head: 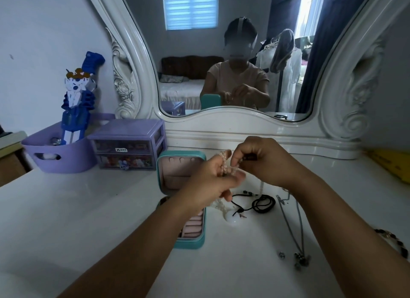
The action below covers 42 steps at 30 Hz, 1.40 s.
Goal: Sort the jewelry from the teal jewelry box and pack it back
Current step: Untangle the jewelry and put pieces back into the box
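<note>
The teal jewelry box (191,244) lies open on the white dresser, its pink lining showing, partly hidden by my left forearm. My left hand (210,182) holds a strand of pale pink beads (224,164) looped over its fingers, above the box's right edge. My right hand (261,160) pinches the same strand at its other end. Below my hands lie a black cord necklace (264,203) with a white round pendant (233,219), a silver chain (295,229) with a dark pendant, and a small bead (281,255).
A purple mini drawer unit (128,142) and a purple basket (60,151) with a blue-white toy stand at the back left. A dark beaded bracelet (397,242) lies at the right edge. The big white-framed mirror (221,54) rises behind the dresser.
</note>
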Available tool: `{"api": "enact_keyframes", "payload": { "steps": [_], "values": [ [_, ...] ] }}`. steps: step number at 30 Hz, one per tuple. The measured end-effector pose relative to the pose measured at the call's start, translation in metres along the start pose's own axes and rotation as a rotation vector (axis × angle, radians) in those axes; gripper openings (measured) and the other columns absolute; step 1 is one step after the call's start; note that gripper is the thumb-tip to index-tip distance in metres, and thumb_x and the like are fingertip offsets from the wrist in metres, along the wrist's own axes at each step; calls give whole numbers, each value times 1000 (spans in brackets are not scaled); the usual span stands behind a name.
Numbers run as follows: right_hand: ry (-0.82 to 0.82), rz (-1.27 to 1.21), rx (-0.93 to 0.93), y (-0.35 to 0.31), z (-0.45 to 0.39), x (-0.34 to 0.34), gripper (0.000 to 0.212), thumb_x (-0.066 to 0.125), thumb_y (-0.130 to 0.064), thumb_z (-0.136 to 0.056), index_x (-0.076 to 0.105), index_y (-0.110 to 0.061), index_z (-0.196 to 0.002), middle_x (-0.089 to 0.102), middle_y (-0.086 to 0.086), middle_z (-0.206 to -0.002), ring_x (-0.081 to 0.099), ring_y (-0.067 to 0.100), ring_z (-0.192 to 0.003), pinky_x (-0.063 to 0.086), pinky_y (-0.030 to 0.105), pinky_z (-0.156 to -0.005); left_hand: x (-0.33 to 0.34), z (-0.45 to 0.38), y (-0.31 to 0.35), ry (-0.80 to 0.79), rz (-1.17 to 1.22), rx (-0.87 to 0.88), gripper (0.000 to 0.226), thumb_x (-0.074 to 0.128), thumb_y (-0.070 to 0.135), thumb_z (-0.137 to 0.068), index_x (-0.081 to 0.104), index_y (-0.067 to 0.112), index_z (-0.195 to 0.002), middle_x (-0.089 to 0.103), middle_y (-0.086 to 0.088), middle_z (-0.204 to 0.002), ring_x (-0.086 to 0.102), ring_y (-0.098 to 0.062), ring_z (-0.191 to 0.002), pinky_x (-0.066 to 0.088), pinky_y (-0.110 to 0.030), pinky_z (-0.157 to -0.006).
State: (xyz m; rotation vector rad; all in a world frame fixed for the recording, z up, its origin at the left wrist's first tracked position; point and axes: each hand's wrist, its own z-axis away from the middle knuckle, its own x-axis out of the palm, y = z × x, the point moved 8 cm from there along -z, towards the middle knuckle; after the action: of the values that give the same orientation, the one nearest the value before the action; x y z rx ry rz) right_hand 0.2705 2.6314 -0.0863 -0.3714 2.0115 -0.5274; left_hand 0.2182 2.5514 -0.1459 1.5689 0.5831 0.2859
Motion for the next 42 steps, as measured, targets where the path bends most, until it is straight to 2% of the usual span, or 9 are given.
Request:
{"api": "enact_keyframes", "payload": {
  "steps": [4, 8, 12, 17, 22, 27, 31, 37, 42],
  "values": [
    [74, -200, 51, 8, -2, -7, 19, 64, 5, -77, 68, -13, -78, 67, 0, -74, 65, 21, -75, 51, 26, -71, 1, 6, -3, -45, -162, 7, 9, 66, 17, -82, 66, 15, -90, 51, 2, -56, 42, -2, -42, 34, -13, -40],
    [125, -273, 106, 25, -3, -4, 15, 65, 3, -78, 66, -12, -75, 67, 1, -74, 63, 20, -75, 52, 33, -75, 0, 14, 1, -190, 282, 21, 20, 61, 32, -83, 70, 18, -72, 60, 4, -55, 38, -2, -37, 33, -13, -40],
    [25, -259, 150, 31, 2, 17, 12, 68, -12, -81, 63, -11, -69, 54, -5, -61, 47, 2, -56, 39, 15, -57, -13, 13, 10, -178, 615, 147, 29, 61, 31, -82, 64, 26, -110, 71, 2, -104, 35, 1, -35, 31, -13, -44],
    [-98, -247, 78, 12, 7, 28, 7, 68, -6, -79, 70, -11, -74, 62, -12, -59, 54, -3, -55, 40, 8, -58, -22, 15, 1, -29, 329, 105, 68, 55, 10, -84, 27, 38, -139, 50, 4, -136, 35, -3, -38, 35, -15, -43],
    [-6, -277, 2, -1, 2, 15, 15, 67, 1, -77, 71, -14, -76, 66, -3, -67, 56, 2, -61, 45, 12, -60, -20, 18, -10, 33, -142, 64, 62, 65, 15, -83, 33, 37, -132, 64, 7, -96, 47, -3, -48, 43, -20, -52],
    [13, -447, 18, -6, -1, 14, 19, 63, 4, -79, 69, -14, -82, 68, -2, -76, 64, 15, -72, 53, 26, -71, -19, 26, -7, -51, -52, 11, 9, 69, 19, -78, 67, 22, -70, 49, 10, -45, 36, -3, -36, 32, -17, -40],
    [-151, -626, -5, -16, 2, 27, 32, 51, 8, -77, 67, -10, -98, 70, -1, -88, 61, 6, -71, 44, 21, -61, -16, 36, 1, -265, 160, 40, 23, 65, 15, -79, 70, 29, -96, 56, 2, -49, 41, -3, -34, 36, -13, -36],
    [-293, -1013, 9, -20, -3, 34, 54, 35, 6, -67, 58, -5, -115, 70, 13, -103, 68, 15, -66, 43, 23, -57, 2, 56, 3, -655, 257, 45, 63, 64, 18, -82, 38, 39, -135, 72, -7, -94, 70, -18, -67, 56, -28, -67],
    [-417, -1167, -15, -25, 1, 47, 57, 44, -1, -61, 59, -3, -116, 67, 19, -96, 58, 18, -72, 47, 23, -63, 3, 60, 4, -738, 353, 55, 76, 64, 20, -83, 22, 39, -142, 64, -11, -120, 64, -32, -102, 35, -56, -101]
  ]
}}
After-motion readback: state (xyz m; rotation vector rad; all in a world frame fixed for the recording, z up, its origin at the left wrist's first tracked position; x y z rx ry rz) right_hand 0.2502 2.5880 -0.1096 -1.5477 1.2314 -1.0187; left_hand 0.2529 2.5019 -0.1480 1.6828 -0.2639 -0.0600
